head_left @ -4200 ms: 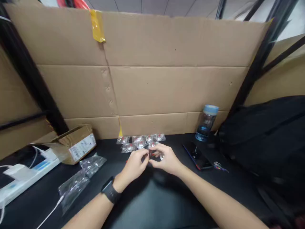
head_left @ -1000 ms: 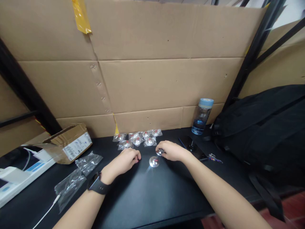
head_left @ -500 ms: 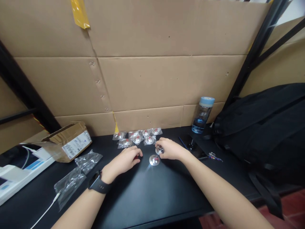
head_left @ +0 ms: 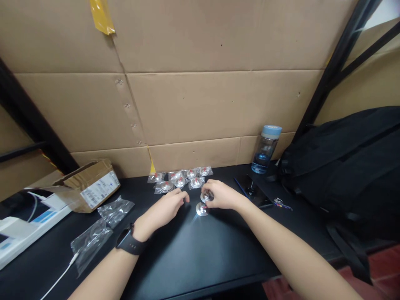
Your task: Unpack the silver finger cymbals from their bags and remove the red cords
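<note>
Pinching metal disc (head_left: 206,194) between thumb and fingers of right hand (head_left: 220,195), closed down on its edge. Just behind loose disc (head_left: 202,209) on black tabletop (head_left: 193,254); can't tell if touching. Holding left hand (head_left: 167,206) palm down beside, fingers loosely bent; can't tell if gripping anything. Wearing smartwatch (head_left: 131,240) on left wrist. Note bagged discs (head_left: 180,182) in two rough rows beyond, clear plastic bags (head_left: 92,241) left near cardboard box (head_left: 93,183), phone (head_left: 256,192) right, near water bottle (head_left: 265,152).

Soft light leaves a pale sheen on the near tabletop (head_left: 200,254) and glints on a metal disc (head_left: 201,209); outer edges look stretched.
</note>
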